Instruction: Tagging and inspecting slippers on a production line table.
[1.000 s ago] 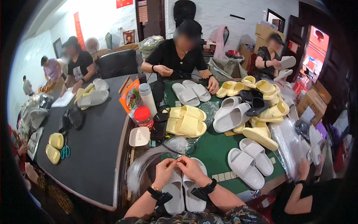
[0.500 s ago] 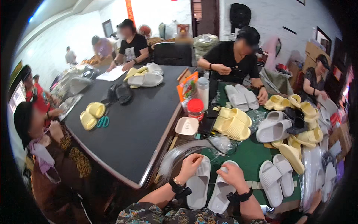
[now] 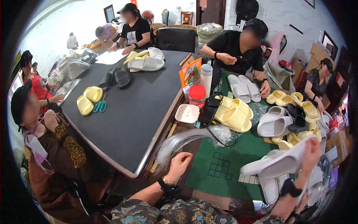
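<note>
Out to our right, above the green-topped table (image 3: 203,179), our right hand (image 3: 311,154) clamps the right end of a grey slipper (image 3: 280,163), its long axis slanting down and left over another grey pair (image 3: 270,192). Well apart, our left hand (image 3: 181,161) curls, fingertips together, near the clear plastic strands (image 3: 167,146); nothing shows in it, though a thin strand could escape us. Blur hides whether we've one slipper or two; the lower pair's partly covered.

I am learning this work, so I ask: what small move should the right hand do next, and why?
Probably it should lower the held gray slipper gently onto the gray pair below. The right hand grips it by one end, and it appears raised over that pair, which lies on the green table.
</note>
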The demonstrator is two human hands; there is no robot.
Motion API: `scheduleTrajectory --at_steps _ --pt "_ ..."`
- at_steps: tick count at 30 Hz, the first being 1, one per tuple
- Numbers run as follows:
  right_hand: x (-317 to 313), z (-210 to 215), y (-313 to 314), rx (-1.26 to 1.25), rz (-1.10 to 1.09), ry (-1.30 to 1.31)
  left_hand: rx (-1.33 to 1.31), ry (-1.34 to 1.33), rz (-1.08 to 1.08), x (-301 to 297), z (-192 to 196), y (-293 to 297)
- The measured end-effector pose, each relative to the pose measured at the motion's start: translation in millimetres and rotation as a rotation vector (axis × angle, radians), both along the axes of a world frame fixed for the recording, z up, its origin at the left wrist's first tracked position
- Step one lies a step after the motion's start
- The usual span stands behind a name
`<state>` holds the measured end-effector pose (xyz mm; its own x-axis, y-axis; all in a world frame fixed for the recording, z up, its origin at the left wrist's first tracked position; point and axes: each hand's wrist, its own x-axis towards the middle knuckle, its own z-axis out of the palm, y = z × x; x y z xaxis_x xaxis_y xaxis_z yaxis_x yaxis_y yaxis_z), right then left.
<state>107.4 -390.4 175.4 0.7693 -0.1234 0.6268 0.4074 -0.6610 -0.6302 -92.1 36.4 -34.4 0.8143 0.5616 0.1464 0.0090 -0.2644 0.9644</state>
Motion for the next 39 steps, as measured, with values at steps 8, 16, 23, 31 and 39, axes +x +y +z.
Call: scheduleTrajectory --at_steps 8,16,23,31,39 --pt "96 -8 -140 0.035 -0.177 -0.188 -0.103 0.068 -0.087 -11 0 -8" --pt "80 -38 -154 0.193 0.016 0.046 -0.063 0.173 -0.251 -8 7 -14" --pt "-27 60 12 0.421 0.495 0.023 -0.19 0.161 -0.212 -7 7 -19" --pt "-49 8 110 0.503 0.561 0.275 -0.758 0.07 -0.54 -9 9 -25" --pt "-36 -149 151 0.035 0.64 0.67 -0.651 0.214 -0.51 -11 28 -38"
